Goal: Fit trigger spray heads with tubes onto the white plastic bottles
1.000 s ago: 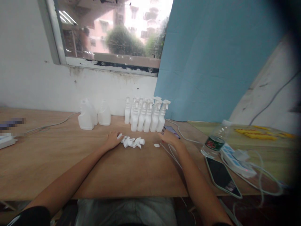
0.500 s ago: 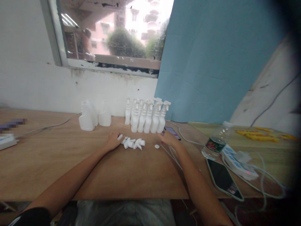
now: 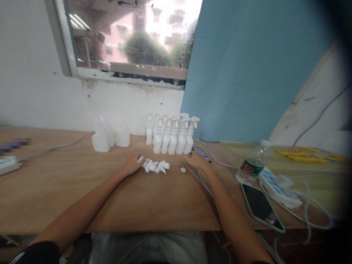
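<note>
My left hand rests on the table with its fingers curled at the left end of a short row of white trigger spray heads. The end spray head shows against its fingertips and seems to be in its grip. Farther right, my right hand lies low over the table, fingers bent inward. Something small and dark shows at its fingertips, too small to name. Just left of it lies a small white disc. Behind, a cluster of white spray bottles stands upright with trigger heads on.
White bottles without trigger heads stand at the back left, by the wall. To the right are a water bottle, a phone and a power strip with loose cables. Another phone lies behind my right hand.
</note>
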`<control>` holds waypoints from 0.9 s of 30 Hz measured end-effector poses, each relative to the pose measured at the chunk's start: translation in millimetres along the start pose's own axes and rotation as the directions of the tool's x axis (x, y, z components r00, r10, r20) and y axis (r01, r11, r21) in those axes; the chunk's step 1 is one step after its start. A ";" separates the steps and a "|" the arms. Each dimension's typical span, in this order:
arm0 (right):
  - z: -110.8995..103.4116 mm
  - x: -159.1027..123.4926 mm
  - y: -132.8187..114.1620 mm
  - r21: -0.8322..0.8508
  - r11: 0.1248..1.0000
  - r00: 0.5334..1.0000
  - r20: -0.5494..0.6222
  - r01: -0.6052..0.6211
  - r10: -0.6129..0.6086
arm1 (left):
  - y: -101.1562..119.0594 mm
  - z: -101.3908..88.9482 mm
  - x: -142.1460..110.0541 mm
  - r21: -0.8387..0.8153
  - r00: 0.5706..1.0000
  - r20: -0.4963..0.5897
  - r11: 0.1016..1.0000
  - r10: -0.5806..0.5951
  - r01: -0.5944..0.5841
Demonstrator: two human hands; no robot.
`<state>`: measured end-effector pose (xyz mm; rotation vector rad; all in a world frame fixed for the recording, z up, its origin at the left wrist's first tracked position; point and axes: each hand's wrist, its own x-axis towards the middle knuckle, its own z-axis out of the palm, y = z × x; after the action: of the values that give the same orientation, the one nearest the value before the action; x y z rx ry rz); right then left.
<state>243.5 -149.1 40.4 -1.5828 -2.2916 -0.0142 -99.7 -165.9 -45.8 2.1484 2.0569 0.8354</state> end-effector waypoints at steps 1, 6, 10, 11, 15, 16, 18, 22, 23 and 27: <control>0.2 0.0 -0.1 0.006 1.000 1.000 -0.002 0.005 -0.005 | 0.1 -0.1 -0.2 0.003 1.000 -0.002 1.000 -0.001 0.001; 1.3 1.3 1.2 0.007 1.000 1.000 0.003 -0.006 0.006 | -1.2 0.9 0.7 0.009 1.000 -0.001 1.000 0.002 -0.002; 0.1 1.8 1.9 0.025 1.000 1.000 -0.004 0.010 -0.010 | -2.0 1.5 1.3 0.002 1.000 -0.001 1.000 0.008 -0.008; -0.6 1.5 1.6 0.029 1.000 1.000 -0.015 0.009 -0.008 | -1.9 1.3 1.0 0.000 1.000 -0.001 1.000 0.009 -0.009; -3.8 -0.7 -2.4 0.061 0.998 0.999 -0.038 -0.007 0.009 | 0.2 -0.9 -0.9 -0.006 1.000 0.000 1.000 0.005 -0.005; -4.2 -1.2 -4.0 0.073 0.997 0.999 -0.030 -0.012 0.014 | 1.0 -1.7 -1.5 -0.006 1.000 0.002 1.000 0.005 -0.005; -4.3 -1.9 -7.2 0.092 0.996 1.000 -0.004 -0.016 0.016 | 2.8 -3.5 -2.7 -0.006 1.000 0.008 1.000 0.001 -0.001; -2.3 -2.9 -10.5 0.111 0.994 0.999 0.044 -0.016 0.011 | 6.0 -6.8 -4.7 -0.013 1.000 0.002 1.000 -0.011 0.011; -1.7 -3.1 -10.4 0.113 0.993 0.998 0.053 -0.019 0.013 | 6.5 -7.2 -5.1 -0.018 1.000 0.001 1.000 -0.011 0.011; -0.2 -3.3 -6.9 0.112 0.993 0.997 0.071 -0.037 0.029 | 7.9 -7.0 -6.3 -0.028 1.000 -0.002 0.999 -0.026 0.026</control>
<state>238.3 -154.7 41.0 -1.5861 -2.2746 0.1784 -95.2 -175.0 -38.9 2.1033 2.0566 0.8591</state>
